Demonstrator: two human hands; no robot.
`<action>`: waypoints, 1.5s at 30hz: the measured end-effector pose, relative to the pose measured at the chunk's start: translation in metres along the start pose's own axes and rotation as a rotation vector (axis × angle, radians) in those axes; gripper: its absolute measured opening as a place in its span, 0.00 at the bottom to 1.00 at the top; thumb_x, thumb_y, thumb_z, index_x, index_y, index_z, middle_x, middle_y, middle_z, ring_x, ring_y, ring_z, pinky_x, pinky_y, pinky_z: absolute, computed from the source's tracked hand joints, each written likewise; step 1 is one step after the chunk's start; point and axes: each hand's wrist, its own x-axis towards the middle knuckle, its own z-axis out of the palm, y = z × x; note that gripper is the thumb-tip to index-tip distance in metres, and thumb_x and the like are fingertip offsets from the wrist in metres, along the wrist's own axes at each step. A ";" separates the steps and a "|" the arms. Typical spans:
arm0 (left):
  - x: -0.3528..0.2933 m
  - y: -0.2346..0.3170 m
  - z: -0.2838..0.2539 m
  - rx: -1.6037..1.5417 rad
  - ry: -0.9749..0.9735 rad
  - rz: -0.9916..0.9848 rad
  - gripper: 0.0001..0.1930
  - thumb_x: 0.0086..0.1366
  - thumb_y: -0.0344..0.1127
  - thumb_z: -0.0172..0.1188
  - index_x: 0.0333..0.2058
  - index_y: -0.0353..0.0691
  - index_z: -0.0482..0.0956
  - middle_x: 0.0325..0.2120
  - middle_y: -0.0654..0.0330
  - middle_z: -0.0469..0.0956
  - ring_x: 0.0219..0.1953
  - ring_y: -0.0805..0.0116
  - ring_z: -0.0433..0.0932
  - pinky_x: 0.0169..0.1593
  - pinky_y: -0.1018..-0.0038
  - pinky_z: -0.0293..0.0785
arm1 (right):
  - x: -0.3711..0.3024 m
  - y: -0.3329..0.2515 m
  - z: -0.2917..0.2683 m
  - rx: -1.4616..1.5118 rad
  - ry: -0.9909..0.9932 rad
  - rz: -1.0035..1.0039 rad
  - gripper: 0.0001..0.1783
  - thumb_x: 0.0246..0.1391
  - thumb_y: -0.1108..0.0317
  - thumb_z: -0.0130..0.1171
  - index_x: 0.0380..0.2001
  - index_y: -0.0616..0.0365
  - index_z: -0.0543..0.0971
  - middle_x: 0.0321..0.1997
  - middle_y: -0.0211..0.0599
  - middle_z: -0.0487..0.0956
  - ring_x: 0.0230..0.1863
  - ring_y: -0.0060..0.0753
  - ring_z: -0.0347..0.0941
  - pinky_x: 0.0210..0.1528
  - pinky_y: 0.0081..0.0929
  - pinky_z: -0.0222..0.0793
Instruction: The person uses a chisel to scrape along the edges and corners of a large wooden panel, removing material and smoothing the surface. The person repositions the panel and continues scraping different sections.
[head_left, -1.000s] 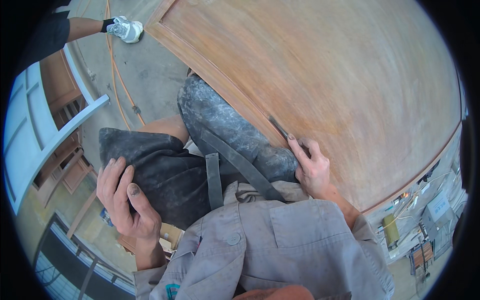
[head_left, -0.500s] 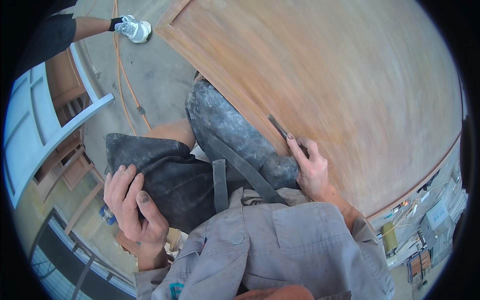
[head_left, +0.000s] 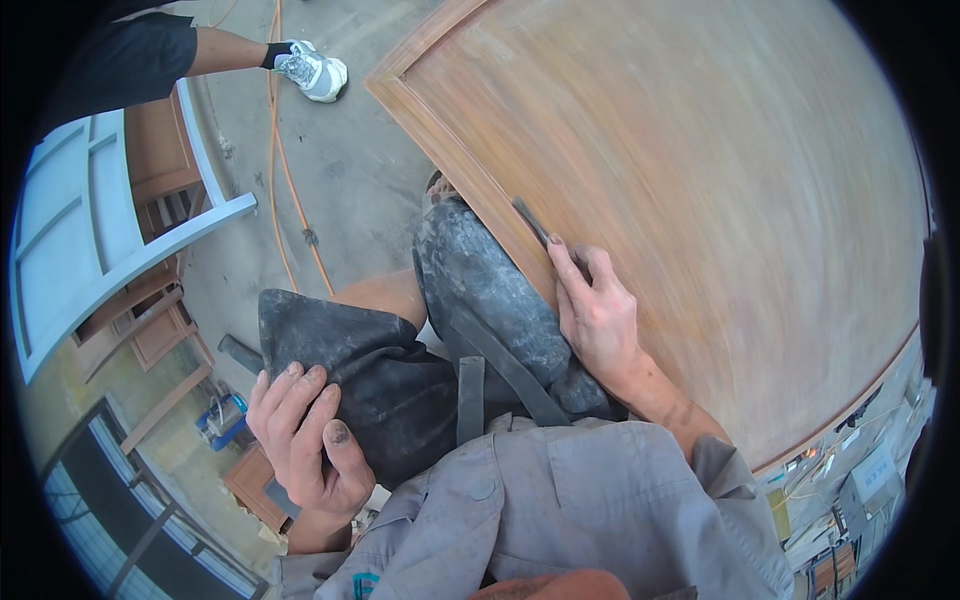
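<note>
My right hand point(head_left: 600, 310) grips a thin, dark, narrow tool point(head_left: 532, 221), its index finger stretched along it. I cannot make out the tool's exact kind. Its tip rests on the large wooden panel point(head_left: 720, 180), beside the raised frame strip along the panel's left edge. The panel has a streaky, pale brown surface. Near my dark-clothed knee, my left hand point(head_left: 320, 440) is raised with bent fingers apart and dusty fingertips; nothing shows in it. A dark grey cylinder point(head_left: 240, 352) appears just beyond those fingers, partly hidden.
At upper left stands another person's leg in a white-grey shoe point(head_left: 312, 72). An orange hose point(head_left: 285, 170) runs over the concrete floor. White-blue frames point(head_left: 130, 270) and brown wooden pieces point(head_left: 160, 150) stand at left, with a blue object point(head_left: 222, 420) below. Clutter point(head_left: 850, 500) lies at lower right.
My right hand has slid the tool along the panel's left frame strip, toward the far corner. The view has shifted, bringing the dark cylinder into sight. My left hand stays raised with bent fingers.
</note>
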 end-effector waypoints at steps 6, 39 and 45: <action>-0.006 -0.001 0.000 -0.006 -0.004 -0.022 0.12 0.69 0.32 0.55 0.43 0.31 0.85 0.46 0.45 0.84 0.56 0.43 0.79 0.67 0.43 0.64 | 0.011 -0.002 -0.001 -0.016 -0.043 0.026 0.25 0.56 0.78 0.65 0.59 0.59 0.81 0.45 0.41 0.76 0.44 0.42 0.79 0.36 0.38 0.81; -0.024 0.001 -0.001 0.003 0.083 -0.148 0.13 0.73 0.39 0.52 0.41 0.38 0.83 0.46 0.50 0.81 0.58 0.45 0.75 0.66 0.38 0.63 | 0.017 -0.008 0.003 -0.066 -0.033 0.043 0.25 0.53 0.81 0.66 0.56 0.58 0.84 0.43 0.38 0.78 0.35 0.35 0.81 0.30 0.33 0.81; -0.029 -0.018 -0.012 0.000 0.003 -0.005 0.15 0.75 0.36 0.47 0.46 0.35 0.81 0.50 0.43 0.80 0.59 0.37 0.76 0.67 0.38 0.65 | 0.029 -0.010 0.007 -0.048 -0.021 0.053 0.25 0.53 0.81 0.67 0.56 0.59 0.84 0.42 0.38 0.78 0.35 0.35 0.81 0.30 0.33 0.81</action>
